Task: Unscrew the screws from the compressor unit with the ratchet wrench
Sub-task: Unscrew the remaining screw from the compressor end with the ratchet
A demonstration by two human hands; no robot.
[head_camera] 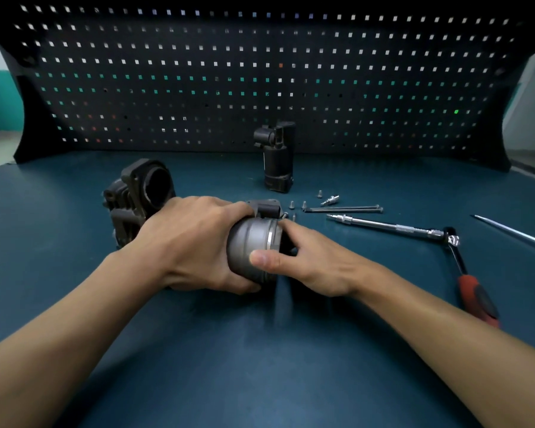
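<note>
A grey metal compressor cylinder point(250, 245) lies on its side in the middle of the table. My left hand point(192, 242) wraps round its left end from above. My right hand point(303, 257) grips its right end, thumb across the front and fingers behind the rim. A ratchet wrench point(451, 242) with a red and black handle and a long chrome extension bar lies to the right, untouched. Several loose screws point(303, 205) and two long bolts point(343, 209) lie behind the cylinder.
A dark housing part point(139, 196) with a round opening sits at the left behind my left hand. A black upright component point(277, 159) stands at the back centre before a pegboard wall point(260, 81). A thin metal rod point(513, 231) lies at the far right.
</note>
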